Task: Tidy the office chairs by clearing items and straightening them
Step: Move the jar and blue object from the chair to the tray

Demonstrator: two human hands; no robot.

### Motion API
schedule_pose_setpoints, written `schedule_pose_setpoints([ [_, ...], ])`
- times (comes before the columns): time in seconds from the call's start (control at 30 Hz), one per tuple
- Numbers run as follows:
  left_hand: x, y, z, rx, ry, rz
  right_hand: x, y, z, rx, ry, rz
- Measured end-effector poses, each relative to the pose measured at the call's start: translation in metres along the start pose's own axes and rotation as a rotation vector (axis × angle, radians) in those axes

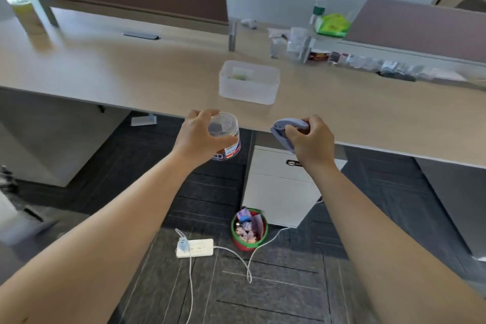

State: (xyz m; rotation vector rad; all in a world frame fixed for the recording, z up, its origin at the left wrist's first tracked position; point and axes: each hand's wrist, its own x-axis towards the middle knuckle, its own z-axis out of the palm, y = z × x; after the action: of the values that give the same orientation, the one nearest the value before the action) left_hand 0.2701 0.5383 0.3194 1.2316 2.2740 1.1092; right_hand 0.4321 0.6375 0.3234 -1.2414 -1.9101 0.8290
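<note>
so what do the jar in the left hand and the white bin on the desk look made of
Jar: clear glossy plastic, most likely; its contents show through the wall. White bin: frosted, translucent plastic with a matte look; something greenish inside shows dimly through it.

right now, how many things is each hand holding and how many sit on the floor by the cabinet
Left hand: 1, clear jar
Right hand: 1, lilac hole punch
Floor: 2, white power strip, red-and-green tub
Total: 4
</note>
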Motion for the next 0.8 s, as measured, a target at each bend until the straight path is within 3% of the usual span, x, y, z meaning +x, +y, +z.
schedule_pose_setpoints([
  [0.3, 0.061, 0.048, 0.07, 0.01, -0.06, 0.007, 0.073, 0.052, -0.046, 0.07, 0.014, 0.076],
  [0.8, 0.258, 0.062, 0.096, -0.013, -0.023, -0.016, 0.264, 0.067, 0.0, 0.095, -0.053, 0.119],
])
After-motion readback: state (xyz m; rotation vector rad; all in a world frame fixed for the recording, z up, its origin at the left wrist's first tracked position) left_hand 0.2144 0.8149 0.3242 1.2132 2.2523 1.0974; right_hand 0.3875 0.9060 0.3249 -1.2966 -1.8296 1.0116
